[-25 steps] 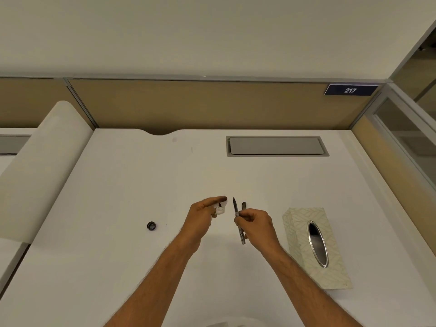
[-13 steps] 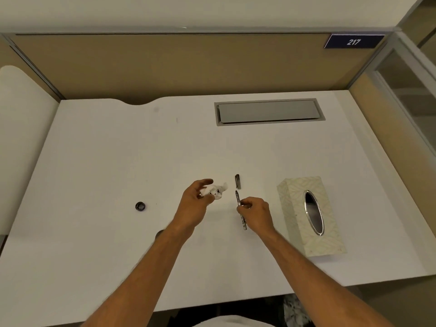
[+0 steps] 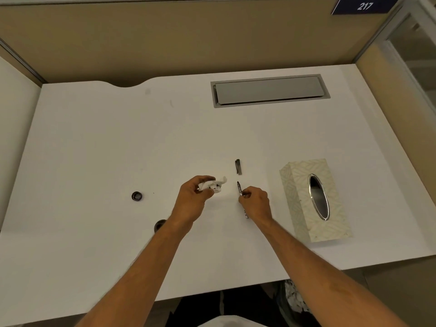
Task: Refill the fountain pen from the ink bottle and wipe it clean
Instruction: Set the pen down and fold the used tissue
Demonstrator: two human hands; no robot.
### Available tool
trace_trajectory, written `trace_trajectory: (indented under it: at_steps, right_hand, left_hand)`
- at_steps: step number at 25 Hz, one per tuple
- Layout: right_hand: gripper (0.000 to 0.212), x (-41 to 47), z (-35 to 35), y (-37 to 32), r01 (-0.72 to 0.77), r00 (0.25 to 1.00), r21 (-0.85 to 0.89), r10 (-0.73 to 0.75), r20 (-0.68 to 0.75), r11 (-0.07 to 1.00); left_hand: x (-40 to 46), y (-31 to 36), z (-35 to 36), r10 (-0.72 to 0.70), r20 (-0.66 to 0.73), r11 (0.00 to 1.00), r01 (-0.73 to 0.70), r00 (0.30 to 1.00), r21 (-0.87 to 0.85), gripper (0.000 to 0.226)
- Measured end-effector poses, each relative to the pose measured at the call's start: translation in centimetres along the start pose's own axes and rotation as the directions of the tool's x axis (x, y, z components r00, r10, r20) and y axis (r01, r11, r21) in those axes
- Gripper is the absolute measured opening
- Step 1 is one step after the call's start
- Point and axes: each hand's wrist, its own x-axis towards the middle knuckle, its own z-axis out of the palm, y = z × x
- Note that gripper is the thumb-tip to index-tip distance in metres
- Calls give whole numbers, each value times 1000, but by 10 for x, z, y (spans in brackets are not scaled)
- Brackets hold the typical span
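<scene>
Left of the tissue box (image 3: 304,199), R hand (image 3: 257,204) pinched the pen (image 3: 239,188), nib away. L hand (image 3: 192,199) clutched an ink-spotted tissue (image 3: 212,185) just beside it, prob. for wiping.

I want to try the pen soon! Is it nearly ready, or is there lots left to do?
Nearly. The tissue in the left hand already has dark ink spots, so wiping has happened. The right hand holds the uncapped pen. Left: the pen cap lies on the desk, and the bottle cap lies off too.
</scene>
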Motion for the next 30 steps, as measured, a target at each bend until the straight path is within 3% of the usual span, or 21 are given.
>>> trace_trajectory:
  at_steps: [10,20,25,30]
  right_hand:
    - [5,6,11,4,17,998,-3,-17,-57,1000]
    - [18,1,-4,7,31,998,-29,-33,-45,999]
    - [9,-20,-17,-19,13,997,204,-29,73,979]
    - [19,-55,-28,-63,-131,924,567,-107,367,813]
  left_hand:
    - [-4,-5,-5,34,27,999,-33,999,-2,28]
    - [-9,-6,-17,32,20,999,-32,999,4,35]
    - [-19,2,-24,37,24,999,-37,999,-6,30]
    - [-33,13,-29,110,45,993,-112,993,49,22]
